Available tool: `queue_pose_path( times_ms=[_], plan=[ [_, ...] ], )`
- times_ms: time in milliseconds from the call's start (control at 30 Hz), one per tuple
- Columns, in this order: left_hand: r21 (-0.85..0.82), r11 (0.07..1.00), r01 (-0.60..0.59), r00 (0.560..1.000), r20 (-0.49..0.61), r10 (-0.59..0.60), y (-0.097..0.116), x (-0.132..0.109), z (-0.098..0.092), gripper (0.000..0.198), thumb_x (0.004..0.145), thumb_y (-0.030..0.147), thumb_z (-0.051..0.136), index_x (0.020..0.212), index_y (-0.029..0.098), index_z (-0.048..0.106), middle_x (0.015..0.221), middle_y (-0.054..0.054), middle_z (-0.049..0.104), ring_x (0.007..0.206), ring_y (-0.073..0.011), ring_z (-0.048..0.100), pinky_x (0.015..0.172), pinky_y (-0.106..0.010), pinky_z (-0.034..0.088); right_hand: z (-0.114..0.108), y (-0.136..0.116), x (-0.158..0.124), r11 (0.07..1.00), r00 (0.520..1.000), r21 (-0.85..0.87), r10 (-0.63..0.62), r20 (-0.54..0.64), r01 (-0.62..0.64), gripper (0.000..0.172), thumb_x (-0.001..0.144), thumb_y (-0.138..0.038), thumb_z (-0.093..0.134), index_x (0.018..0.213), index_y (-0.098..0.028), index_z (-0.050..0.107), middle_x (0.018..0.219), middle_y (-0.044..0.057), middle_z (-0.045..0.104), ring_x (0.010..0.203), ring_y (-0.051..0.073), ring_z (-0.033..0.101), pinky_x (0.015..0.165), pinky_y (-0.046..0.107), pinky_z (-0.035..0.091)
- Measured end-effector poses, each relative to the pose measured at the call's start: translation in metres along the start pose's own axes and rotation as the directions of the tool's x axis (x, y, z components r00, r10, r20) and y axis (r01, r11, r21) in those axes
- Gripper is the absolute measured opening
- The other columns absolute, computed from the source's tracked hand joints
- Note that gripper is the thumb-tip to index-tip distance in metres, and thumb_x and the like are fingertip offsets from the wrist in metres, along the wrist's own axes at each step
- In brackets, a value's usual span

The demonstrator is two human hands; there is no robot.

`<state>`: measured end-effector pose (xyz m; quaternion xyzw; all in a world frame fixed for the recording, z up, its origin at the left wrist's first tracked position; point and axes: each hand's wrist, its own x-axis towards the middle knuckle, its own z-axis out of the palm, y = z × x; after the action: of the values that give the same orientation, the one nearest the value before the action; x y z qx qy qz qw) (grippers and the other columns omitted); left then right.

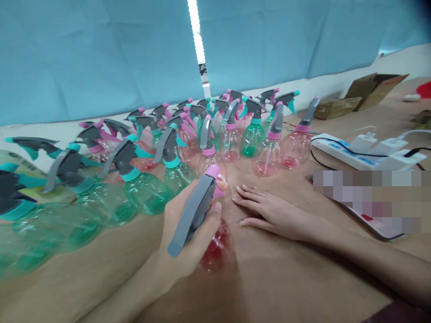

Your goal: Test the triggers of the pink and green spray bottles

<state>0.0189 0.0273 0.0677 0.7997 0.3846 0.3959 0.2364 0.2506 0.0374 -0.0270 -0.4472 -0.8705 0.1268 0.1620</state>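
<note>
My left hand (185, 224) is wrapped round the neck of a pink spray bottle (218, 246) with a grey and pink trigger head. The fingers hide its collar, and the clear pink body shows below them. To the right, my right hand (269, 208) lies flat on the brown table (269, 278) with its fingers stretched out, holding nothing. Just beyond both hands stands another pink spray bottle (208, 154). Close by on the left is a green spray bottle (180, 175) with a turquoise collar.
Several more green spray bottles (148, 193) and pink ones (292, 150) crowd the back and left. At right lie a white power strip (336, 150) with plugs and cables, and a partly blurred flat device (380, 226). Cardboard boxes (365, 92) stand behind, near a blue sheet (101, 54).
</note>
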Motion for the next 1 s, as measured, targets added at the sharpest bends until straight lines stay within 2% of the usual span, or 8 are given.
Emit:
queue_pose_path(
  times_ms=[133,333,533,700,867,1000],
  plan=[
    [-0.011,1.0,-0.008,1.0,-0.007,0.008,-0.0008,-0.0009,0.0001,0.019,0.087,0.027,0.053,0.103,0.024,0.063,0.078,0.001,0.066,0.064,-0.0177,0.064,0.064,-0.031,0.052,-0.0002,-0.0007,0.0001,1.0,1.0,-0.008,0.003,0.002,-0.003,0.065,0.094,-0.06,0.041,0.146,-0.02,0.042,0.155,0.012,0.032,0.144,0.03,0.027,0.116,0.052,0.027],
    [-0.066,0.998,-0.001,1.0,0.016,0.002,0.0003,-0.0002,0.0003,0.019,0.087,0.023,0.053,0.104,0.023,0.061,0.091,-0.002,0.069,0.079,-0.0203,0.069,0.073,-0.033,0.054,-0.0014,-0.0019,0.0003,1.0,0.999,-0.021,0.011,0.03,-0.01,0.068,0.094,-0.062,0.039,0.146,-0.018,0.041,0.155,0.013,0.031,0.145,0.029,0.025,0.117,0.051,0.025],
    [-0.039,0.999,0.011,1.0,0.015,-0.01,0.0014,0.0014,0.0004,0.019,0.086,0.024,0.054,0.103,0.023,0.061,0.085,-0.001,0.069,0.07,-0.019,0.068,0.067,-0.032,0.055,-0.0024,-0.0023,0.0007,0.999,0.999,-0.028,0.022,0.04,-0.021,0.069,0.094,-0.063,0.038,0.146,-0.018,0.042,0.155,0.013,0.031,0.145,0.03,0.025,0.117,0.051,0.025],
    [-0.063,0.998,-0.001,1.0,0.017,0.002,0.001,0.0014,0.0008,0.018,0.086,0.022,0.053,0.102,0.022,0.061,0.091,-0.002,0.069,0.08,-0.0197,0.069,0.075,-0.032,0.055,-0.0028,-0.0025,0.001,1.0,0.999,-0.014,0.011,0.037,-0.011,0.068,0.095,-0.061,0.039,0.145,-0.016,0.043,0.155,0.014,0.031,0.145,0.031,0.025,0.117,0.051,0.025],
    [-0.036,0.999,0.005,1.0,0.005,-0.005,0.0005,0.0005,0.0003,0.02,0.086,0.023,0.053,0.104,0.022,0.062,0.086,-0.001,0.068,0.069,-0.0182,0.066,0.071,-0.033,0.055,-0.0034,-0.0032,0.0013,1.0,0.999,-0.018,0.011,0.039,-0.01,0.068,0.095,-0.061,0.039,0.145,-0.015,0.043,0.155,0.014,0.03,0.145,0.03,0.024,0.117,0.052,0.024],
    [-0.039,0.999,-0.002,1.0,0.008,0.003,-0.0005,0.0004,0.0004,0.02,0.086,0.022,0.053,0.104,0.023,0.061,0.088,-0.001,0.068,0.072,-0.0188,0.067,0.07,-0.032,0.054,-0.0042,-0.0033,0.0014,0.999,0.998,-0.044,0.011,0.065,-0.009,0.07,0.095,-0.062,0.035,0.147,-0.015,0.041,0.157,0.014,0.027,0.146,0.03,0.022,0.118,0.05,0.023]
  ],
)
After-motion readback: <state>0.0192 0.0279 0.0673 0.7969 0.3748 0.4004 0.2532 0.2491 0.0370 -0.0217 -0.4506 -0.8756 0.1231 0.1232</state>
